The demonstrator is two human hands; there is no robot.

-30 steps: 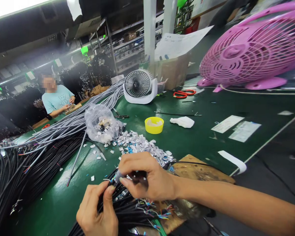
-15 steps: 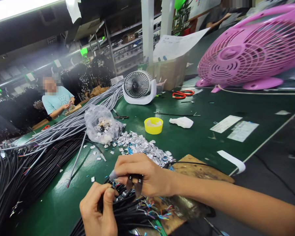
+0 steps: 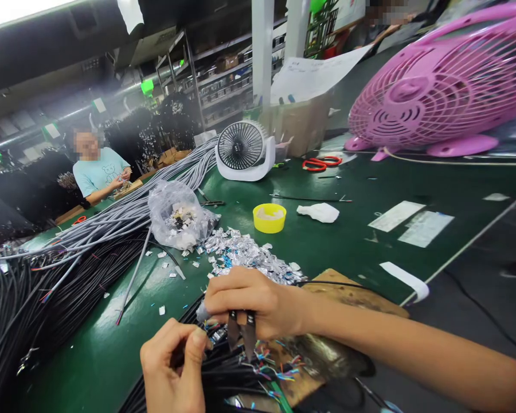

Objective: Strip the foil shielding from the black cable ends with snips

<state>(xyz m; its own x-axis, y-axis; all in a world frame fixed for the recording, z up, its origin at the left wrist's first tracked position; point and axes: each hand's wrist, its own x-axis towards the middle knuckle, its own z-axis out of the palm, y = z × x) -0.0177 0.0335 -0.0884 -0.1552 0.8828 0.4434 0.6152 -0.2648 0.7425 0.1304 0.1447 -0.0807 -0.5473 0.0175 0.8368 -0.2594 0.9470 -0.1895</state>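
Note:
My left hand [image 3: 174,364] is closed, thumb against bent fingers, pinching the end of a black cable that mostly hides inside it. Just up and to the right, my right hand [image 3: 249,304] is wrapped around dark snips [image 3: 243,335], whose two blades point down and stand slightly apart. A greyish finger cot [image 3: 202,311] covers one of its fingertips, close to the left thumb. Beneath both hands lies a bundle of black cables [image 3: 227,376]. Their stripped ends fan into colored wires [image 3: 284,367] over a worn wooden board [image 3: 331,289].
Foil scraps [image 3: 249,255] are heaped beyond my hands, beside a plastic bag [image 3: 176,215] of waste. Farther back are a yellow dish [image 3: 269,219], red-handled scissors [image 3: 321,163], a white fan [image 3: 245,152] and a pink fan [image 3: 413,103]. Grey cables [image 3: 124,215] cover the left; a person [image 3: 103,175] sits beyond.
My right hand has shifted slightly right, away from the left hand, with the snips' blades now lower and more visible. My left hand stays nearly in place.

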